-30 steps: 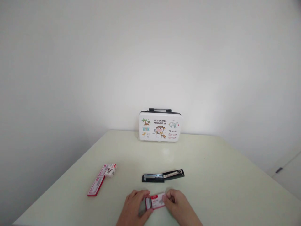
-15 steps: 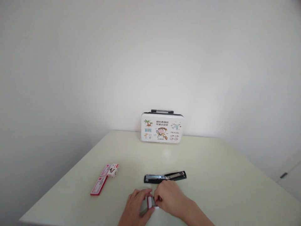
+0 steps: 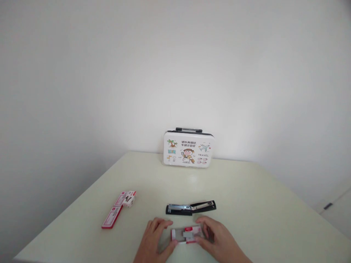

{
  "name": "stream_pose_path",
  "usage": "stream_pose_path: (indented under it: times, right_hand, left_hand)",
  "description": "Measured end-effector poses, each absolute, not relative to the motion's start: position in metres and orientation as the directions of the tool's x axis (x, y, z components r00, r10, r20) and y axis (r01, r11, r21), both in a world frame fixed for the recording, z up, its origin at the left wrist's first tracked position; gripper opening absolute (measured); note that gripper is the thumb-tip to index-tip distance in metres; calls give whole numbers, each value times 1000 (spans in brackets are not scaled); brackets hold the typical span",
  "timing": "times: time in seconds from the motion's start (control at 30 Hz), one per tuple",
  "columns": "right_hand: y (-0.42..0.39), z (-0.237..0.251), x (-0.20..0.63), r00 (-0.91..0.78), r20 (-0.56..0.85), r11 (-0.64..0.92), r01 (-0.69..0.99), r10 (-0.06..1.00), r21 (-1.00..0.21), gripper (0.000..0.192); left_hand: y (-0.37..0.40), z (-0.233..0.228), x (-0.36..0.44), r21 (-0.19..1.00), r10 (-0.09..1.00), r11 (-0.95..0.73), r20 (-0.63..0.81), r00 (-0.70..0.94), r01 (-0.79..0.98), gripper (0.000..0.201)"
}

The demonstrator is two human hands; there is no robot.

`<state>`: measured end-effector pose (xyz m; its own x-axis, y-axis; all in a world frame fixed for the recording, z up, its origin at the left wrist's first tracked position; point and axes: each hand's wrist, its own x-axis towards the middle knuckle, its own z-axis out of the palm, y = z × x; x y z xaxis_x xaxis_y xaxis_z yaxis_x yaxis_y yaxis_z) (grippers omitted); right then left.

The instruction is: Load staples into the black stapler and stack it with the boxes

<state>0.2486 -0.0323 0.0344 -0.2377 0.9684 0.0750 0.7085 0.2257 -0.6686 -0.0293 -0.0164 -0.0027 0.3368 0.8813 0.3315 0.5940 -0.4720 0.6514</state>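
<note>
A small red-and-white staple box (image 3: pixel 193 230) lies on the table close in front of me, its pale inner tray showing at the left. Grey staples (image 3: pixel 188 235) are visible at its middle. My left hand (image 3: pixel 155 239) is curved around the tray's left end, fingers apart, with the thumb at the near corner. At the other end, my right hand (image 3: pixel 219 237) holds the box between thumb and fingers. Just beyond the hands lies a black stapler (image 3: pixel 191 207), unfolded with its metal magazine exposed.
Two flat pink-and-white boxes (image 3: pixel 111 217) lie at the left, with a smaller box (image 3: pixel 129 199) picturing a stapler against them. A white cartoon-printed case (image 3: pixel 188 149) with a black handle stands at the back by the wall (image 3: pixel 189 73). All rest on a pale table (image 3: pixel 233 190).
My right hand has moved right, from over the tray to the staple box's right end, uncovering the box and the grey staples. My left hand has stayed at the left end.
</note>
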Motion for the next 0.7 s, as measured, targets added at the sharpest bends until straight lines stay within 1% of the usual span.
stream_pose_path:
  times: [0.07,0.1,0.13,0.2,0.23,0.27,0.33,0.4,0.43,0.5,0.57,0.6,0.7]
  right_hand:
    - [-36,34,251,-249,70,231,709,966,-667,38]
    - [-38,36,250,-271,69,248,709,960,-661,41]
    - [-38,38,247,-295,64,263,708,953,-655,37]
    - [-39,42,240,-325,40,273,714,945,-645,21]
    - [-39,44,236,-327,28,269,722,945,-638,18]
    - [-39,46,232,-326,22,267,731,945,-628,20]
    - [-39,49,226,-318,32,271,746,947,-608,31]
    - [-37,51,222,-310,42,271,749,950,-605,40]
    - [-36,51,220,-312,41,272,749,949,-604,39]
    - [-32,51,214,-327,26,279,759,945,-588,28]
    - [-27,51,208,-354,19,305,776,935,-552,17]
    - [-23,51,205,-366,29,324,780,930,-536,15]
    - [-12,53,196,-366,90,357,778,926,-517,14]
  left_hand:
    - [-15,-3,-27,647,900,-435,299,316,626,30]
    - [-16,-3,-24,644,910,-413,270,314,644,25]
    - [-17,-4,-20,640,917,-397,243,317,658,22]
    - [-22,-5,-11,637,920,-386,209,333,667,20]
    - [-24,-6,-7,642,920,-385,205,335,663,21]
    - [-26,-6,-3,654,920,-382,205,333,653,22]
    - [-26,-5,-2,683,931,-354,194,308,639,27]
    - [-18,-2,-6,687,952,-304,194,237,660,31]
    - [-10,0,-10,673,959,-284,206,195,684,32]
    - [8,6,-17,618,962,-257,233,139,743,37]
    - [26,12,-21,572,961,-262,224,159,778,43]
    - [33,15,-21,562,961,-272,203,188,781,41]
    - [37,17,-18,564,943,-330,165,288,757,25]
